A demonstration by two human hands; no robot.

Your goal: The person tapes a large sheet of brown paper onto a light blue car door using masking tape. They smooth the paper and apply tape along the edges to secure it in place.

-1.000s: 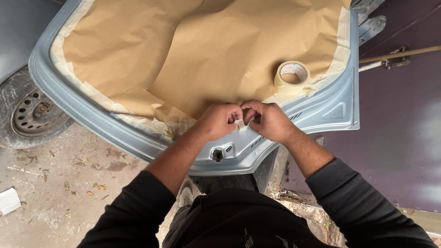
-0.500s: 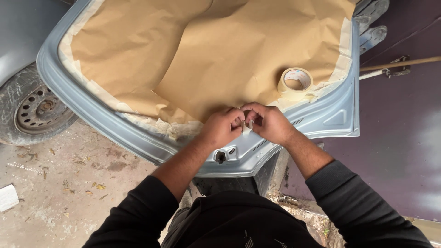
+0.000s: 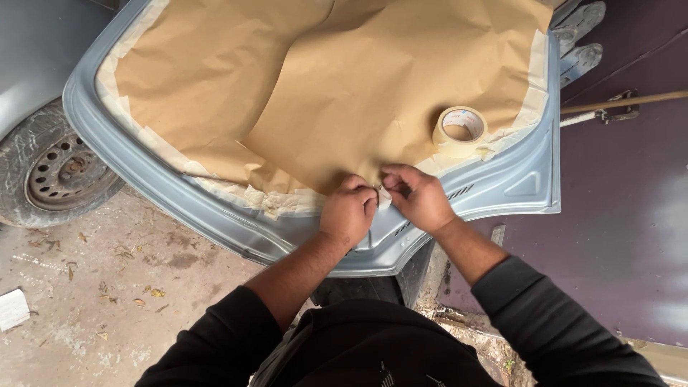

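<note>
1. Nearest the camera, two black sleeves reach forward from the person's body over a bare concrete floor (image 3: 93,301).
2. Left hand (image 3: 349,212) is curled, fingertips closed on the left end of a short strip of cream masking tape (image 3: 383,198).
3. Right hand (image 3: 418,197) pinches the right end of the same strip between thumb and forefinger; both hands are equally near it, almost touching each other.
4. The strip lies directly between the hands, long axis roughly left to right, at the lower edge of the brown masking paper sheet (image 3: 322,93).
5. Beneath is a pale blue-grey metal car door panel (image 3: 502,193), lying flat.
6. Farther out, just right of the right hand, a roll of cream masking tape (image 3: 460,130) rests on the paper.
7. At far left stands a worn tyre on a steel wheel (image 3: 61,172).
</note>
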